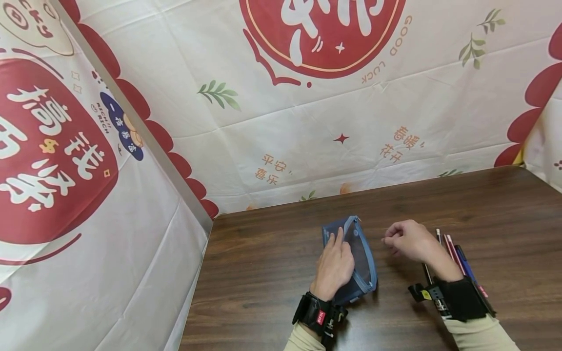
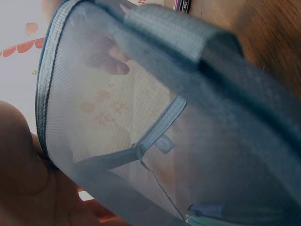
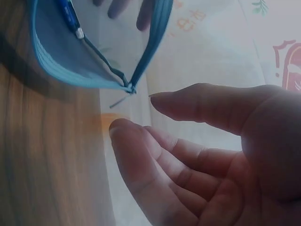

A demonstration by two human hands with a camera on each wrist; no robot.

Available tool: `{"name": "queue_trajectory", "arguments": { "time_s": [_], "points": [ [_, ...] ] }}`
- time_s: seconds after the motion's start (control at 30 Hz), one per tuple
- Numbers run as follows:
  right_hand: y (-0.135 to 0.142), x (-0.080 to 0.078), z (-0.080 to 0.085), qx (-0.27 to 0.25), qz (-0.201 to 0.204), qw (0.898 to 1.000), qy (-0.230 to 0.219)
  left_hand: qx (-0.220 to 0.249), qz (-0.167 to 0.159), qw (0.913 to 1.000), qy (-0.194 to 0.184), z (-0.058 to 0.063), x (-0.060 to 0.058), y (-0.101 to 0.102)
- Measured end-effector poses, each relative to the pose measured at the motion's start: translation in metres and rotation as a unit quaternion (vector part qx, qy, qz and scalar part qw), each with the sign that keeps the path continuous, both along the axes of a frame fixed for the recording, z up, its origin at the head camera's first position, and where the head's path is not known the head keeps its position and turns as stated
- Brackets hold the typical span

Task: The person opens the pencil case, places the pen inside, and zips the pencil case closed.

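Note:
A blue mesh zip pencil case (image 1: pixel 363 253) lies unzipped on the table, its mouth towards the right. My left hand (image 1: pixel 333 268) holds its left side, with the fingers along the outside; part of the thumb is hidden. Inside the case, a blue pen (image 3: pixel 69 16) shows in the right wrist view. My right hand (image 1: pixel 412 240) is just right of the case, apart from it. Its fingers are loosely bent, with a gap between thumb and forefinger and nothing held. Near them in the right wrist view is the zip end (image 3: pixel 131 88).
Beside and partly under my right forearm lie several pens and pencils, among them reddish pencils (image 1: pixel 451 248) and a blue pen (image 1: pixel 465 265). The brown wooden table (image 1: pixel 263 253) meets a printed white cloth (image 1: pixel 281 122) at the back and left.

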State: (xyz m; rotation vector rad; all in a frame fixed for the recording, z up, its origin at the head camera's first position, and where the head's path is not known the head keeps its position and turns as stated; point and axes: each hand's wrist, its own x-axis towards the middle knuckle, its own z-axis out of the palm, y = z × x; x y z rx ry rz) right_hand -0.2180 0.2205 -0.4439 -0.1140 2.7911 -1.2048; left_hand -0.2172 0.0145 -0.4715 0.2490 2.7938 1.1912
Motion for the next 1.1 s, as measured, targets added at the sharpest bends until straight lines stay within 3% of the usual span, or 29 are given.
{"name": "queue_trajectory", "arguments": {
  "time_s": [0.73,1.1],
  "points": [
    [0.023,0.0,-0.002,0.028,-0.039,0.999,-0.008,-0.003,-0.002,1.0,0.005,0.0,0.0,0.001],
    [0.038,-0.001,-0.005,0.072,-0.038,0.996,-0.029,-0.008,-0.007,0.9999,0.007,0.0,0.0,0.0]
  ]
}}
